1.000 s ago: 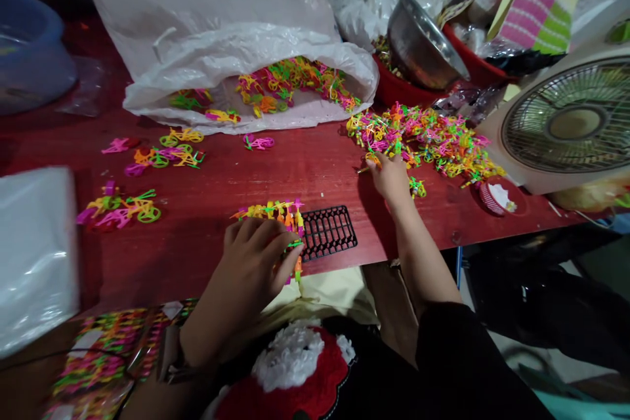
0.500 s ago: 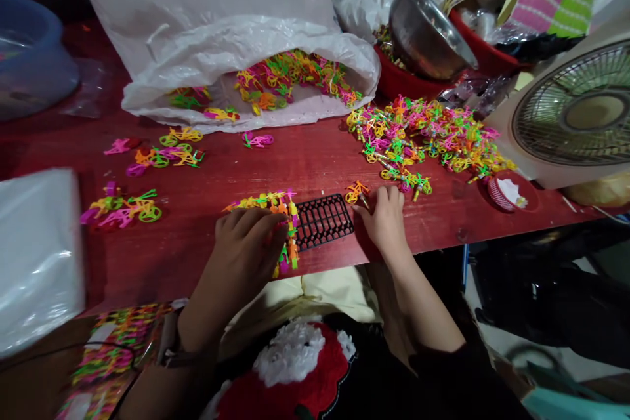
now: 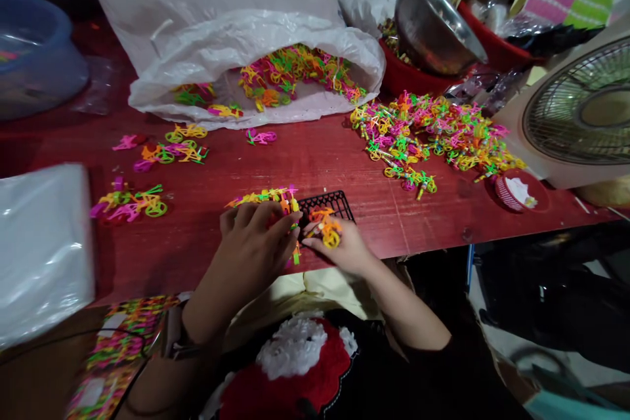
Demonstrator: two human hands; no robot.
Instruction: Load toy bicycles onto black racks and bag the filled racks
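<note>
A black plastic rack [image 3: 339, 200] lies near the table's front edge, its right part bare in view. Its left part is covered by packed rows of small plastic toy bicycles [image 3: 263, 195] in yellow, pink, green and orange. Over these rows my left hand [image 3: 258, 230] is bent, fingers curled and thumb close to the forefinger, gripping the toys at the end of the filled part. My right hand [image 3: 344, 246] pinches an orange and yellow toy bicycle [image 3: 329, 230] above the rack, right beside my left fingertips. Its palm hides part of the rack.
A heap of toy bicycles [image 3: 428, 134] lies at right, before a fan [image 3: 581, 111] and a small red cup [image 3: 514, 193]. Behind are an open white sack [image 3: 236, 39] of toys and a metal bowl [image 3: 436, 26]. Loose toys [image 3: 130, 203] and a plastic-wrapped stack [image 3: 44, 249] are at left.
My right hand has picked up the orange toy bicycle from the table right of the rack and carried it left over the rack. My left hand stays over the filled rows.
</note>
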